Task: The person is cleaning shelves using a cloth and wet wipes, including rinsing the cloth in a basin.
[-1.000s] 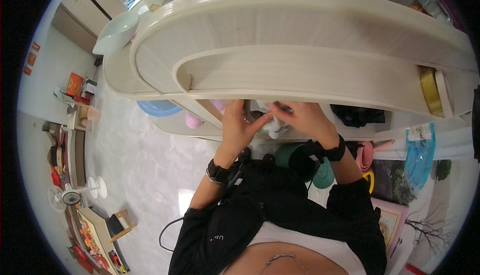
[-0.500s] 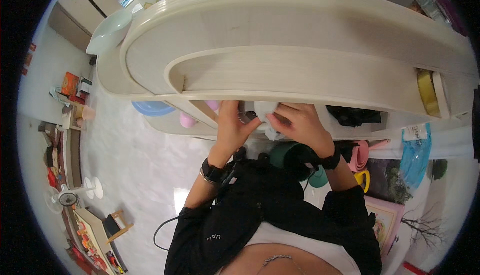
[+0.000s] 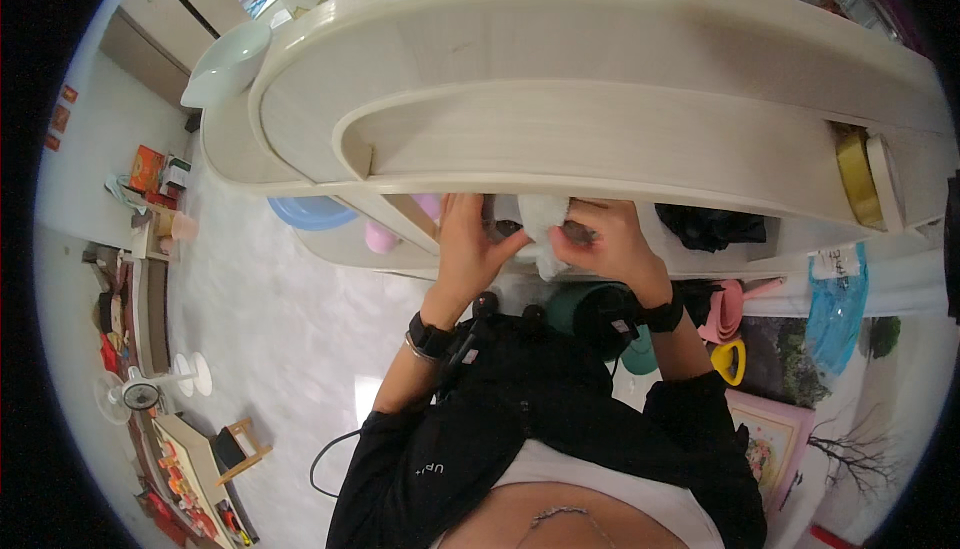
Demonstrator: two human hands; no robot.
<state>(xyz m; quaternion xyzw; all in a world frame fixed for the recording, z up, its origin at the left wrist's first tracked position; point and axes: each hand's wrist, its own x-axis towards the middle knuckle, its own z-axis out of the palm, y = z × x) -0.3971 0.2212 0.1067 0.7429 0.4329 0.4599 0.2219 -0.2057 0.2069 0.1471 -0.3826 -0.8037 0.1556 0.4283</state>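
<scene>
Both my hands are at the open front of a cream cabinet [image 3: 640, 139], just beneath a shelf edge. A white fluffy cloth [image 3: 543, 234] hangs bunched between them. My right hand [image 3: 617, 244] pinches it, thumb and fingers closed on its side. My left hand [image 3: 468, 254] curls beside a greyish, see-through-looking object [image 3: 503, 217] with a dark spot; its thumb points toward the cloth. The shelf edge hides the left fingertips and most of that object, so I cannot make out its kind.
A black plastic bag [image 3: 710, 227] lies in the compartment to the right. A blue packet [image 3: 838, 309] hangs at the cabinet's right end. Pink items [image 3: 380, 237] and a blue basin [image 3: 310, 212] stand to the left. A white bowl [image 3: 228, 64] sits on the rounded end shelf.
The cloth has spread a little wider and whiter between my hands, and my right fingers have shifted slightly along it. The left hand stays nearly in place. The view has tilted slightly.
</scene>
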